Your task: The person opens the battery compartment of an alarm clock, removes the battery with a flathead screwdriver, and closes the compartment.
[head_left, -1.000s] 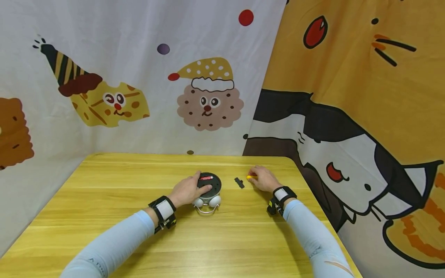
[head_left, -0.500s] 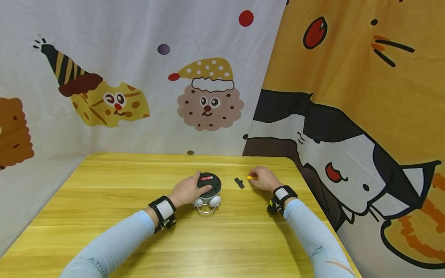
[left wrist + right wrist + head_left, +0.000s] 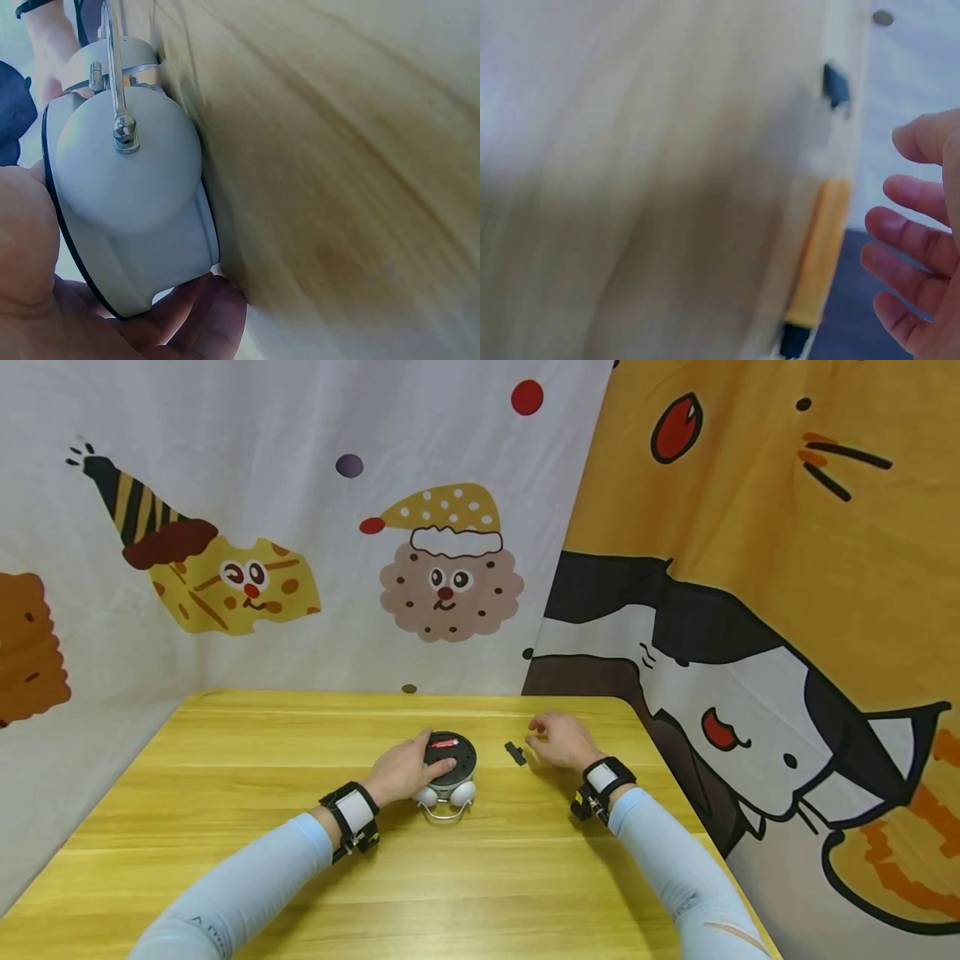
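A white twin-bell alarm clock (image 3: pixel 463 760) lies face down on the table, bells toward the person. A red battery (image 3: pixel 444 743) sits in its black back. My left hand (image 3: pixel 401 772) grips the clock's left side, thumb across the back; the left wrist view shows fingers around the white casing (image 3: pixel 127 165). To the right lies a small black cover (image 3: pixel 515 753) with a tab. My right hand (image 3: pixel 562 742) hovers beside it with fingers apart, holding nothing. Below those fingers, the right wrist view shows an orange stick-shaped tool (image 3: pixel 821 255) with a dark end lying on the table.
The wooden table (image 3: pixel 337 893) ends at a white printed curtain (image 3: pixel 285 435) behind and an orange, black and white one (image 3: pixel 735 527) on the right. Each wrist wears a strapped camera.
My right hand has let go of the orange tool and moved slightly up and left, its fingers spreading. The left hand and the clock stay in place.
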Tool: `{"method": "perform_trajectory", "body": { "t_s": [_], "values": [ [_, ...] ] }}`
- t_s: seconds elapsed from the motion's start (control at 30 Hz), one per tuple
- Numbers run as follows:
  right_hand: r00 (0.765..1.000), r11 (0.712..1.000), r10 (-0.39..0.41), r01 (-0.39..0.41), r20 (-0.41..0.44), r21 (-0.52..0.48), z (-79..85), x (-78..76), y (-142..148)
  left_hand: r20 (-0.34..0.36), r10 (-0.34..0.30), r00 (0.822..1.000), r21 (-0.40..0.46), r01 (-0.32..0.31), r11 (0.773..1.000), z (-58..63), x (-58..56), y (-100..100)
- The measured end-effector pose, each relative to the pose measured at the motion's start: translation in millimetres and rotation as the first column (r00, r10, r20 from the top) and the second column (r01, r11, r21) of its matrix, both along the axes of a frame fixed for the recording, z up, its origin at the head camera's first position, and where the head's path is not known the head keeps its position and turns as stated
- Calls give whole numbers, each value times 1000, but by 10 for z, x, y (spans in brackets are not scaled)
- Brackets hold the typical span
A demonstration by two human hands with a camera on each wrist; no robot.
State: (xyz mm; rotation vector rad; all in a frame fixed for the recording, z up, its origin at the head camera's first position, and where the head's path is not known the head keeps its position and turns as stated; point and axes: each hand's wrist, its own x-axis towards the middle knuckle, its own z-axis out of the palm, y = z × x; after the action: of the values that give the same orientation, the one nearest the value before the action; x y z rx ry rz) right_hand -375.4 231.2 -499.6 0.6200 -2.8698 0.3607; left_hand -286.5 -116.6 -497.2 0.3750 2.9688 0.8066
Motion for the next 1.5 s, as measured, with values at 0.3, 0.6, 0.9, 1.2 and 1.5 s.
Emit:
{"method": "perform_trajectory", "body": {
  "t_s": [0.3,0.6,0.9,1.2,1.5],
  "values": [
    [998,990,58,-54,23,-133,286,180,-343,4,-10,1000,37,9,999,-2,-38,-9],
    [993,979,115,-110,17,-173,393,274,-510,8,-12,1000,57,12,998,-13,-46,-4],
    [988,975,152,-148,16,-163,424,352,-666,6,-8,1000,62,8,998,-7,-39,3],
    [973,964,230,-226,13,-139,452,414,-840,11,-10,1000,63,9,998,18,-44,-9],
    [960,953,280,-276,17,-123,395,461,-1016,5,-15,1000,52,15,999,13,-42,-13]
  ]
}}
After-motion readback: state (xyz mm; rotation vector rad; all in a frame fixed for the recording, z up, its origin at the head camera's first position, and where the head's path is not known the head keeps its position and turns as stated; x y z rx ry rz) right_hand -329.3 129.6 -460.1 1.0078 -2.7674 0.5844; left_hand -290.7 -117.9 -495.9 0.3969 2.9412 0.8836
